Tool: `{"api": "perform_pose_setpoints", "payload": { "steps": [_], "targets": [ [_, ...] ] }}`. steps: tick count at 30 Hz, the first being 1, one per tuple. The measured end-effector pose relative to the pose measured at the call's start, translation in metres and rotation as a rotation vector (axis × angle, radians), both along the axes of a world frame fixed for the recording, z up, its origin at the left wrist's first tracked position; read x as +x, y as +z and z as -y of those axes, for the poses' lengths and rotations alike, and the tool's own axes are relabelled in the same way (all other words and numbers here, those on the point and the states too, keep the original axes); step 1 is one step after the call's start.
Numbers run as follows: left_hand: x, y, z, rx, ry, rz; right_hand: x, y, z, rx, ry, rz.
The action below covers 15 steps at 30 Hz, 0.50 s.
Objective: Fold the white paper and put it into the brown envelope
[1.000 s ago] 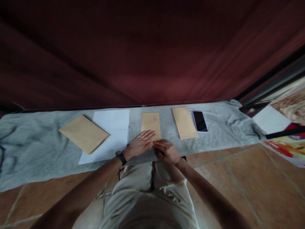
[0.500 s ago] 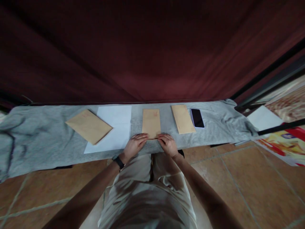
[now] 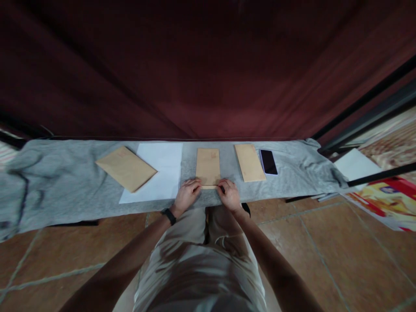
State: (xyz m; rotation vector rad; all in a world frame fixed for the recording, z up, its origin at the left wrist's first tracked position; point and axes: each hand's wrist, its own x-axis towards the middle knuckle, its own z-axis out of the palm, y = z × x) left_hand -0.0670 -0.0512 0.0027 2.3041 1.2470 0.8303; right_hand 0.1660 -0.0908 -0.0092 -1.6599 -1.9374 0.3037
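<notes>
A narrow brown envelope (image 3: 208, 166) lies lengthwise on a grey cloth (image 3: 65, 186) straight in front of me. My left hand (image 3: 186, 196) pinches its near left corner and my right hand (image 3: 229, 195) pinches its near right corner; the near edge looks slightly lifted. A black band sits on my left wrist. A second narrow brown envelope (image 3: 249, 162) lies to the right, apart from my hands. A larger brown envelope (image 3: 126, 168) rests at an angle on the left, overlapping a white sheet of paper (image 3: 160, 173).
A dark phone (image 3: 268, 161) lies face up beside the right envelope. A dark red curtain (image 3: 208, 69) hangs behind the cloth. Brown floor tiles (image 3: 325, 247) lie under me. White paper (image 3: 355, 164) and a colourful printed sheet (image 3: 386, 197) sit at the far right.
My left hand has slid off the top of the middle envelope to its near left corner. Both hands now grip the near edge. The view has drawn back a little.
</notes>
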Motion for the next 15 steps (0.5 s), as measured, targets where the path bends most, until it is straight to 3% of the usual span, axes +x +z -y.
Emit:
{"api": "perform_pose_setpoints", "payload": {
  "steps": [7,11,15],
  "targets": [
    [-0.003,-0.001,0.003,0.048,-0.049,-0.093,-0.004,0.004,0.001,0.049,-0.025,-0.013],
    [-0.002,0.003,0.015,0.092,-0.136,-0.244,-0.004,0.004,0.002,0.065,-0.046,-0.03],
    [0.001,0.004,0.03,0.141,-0.115,-0.301,-0.009,0.005,0.006,0.103,-0.068,-0.048]
  ]
}}
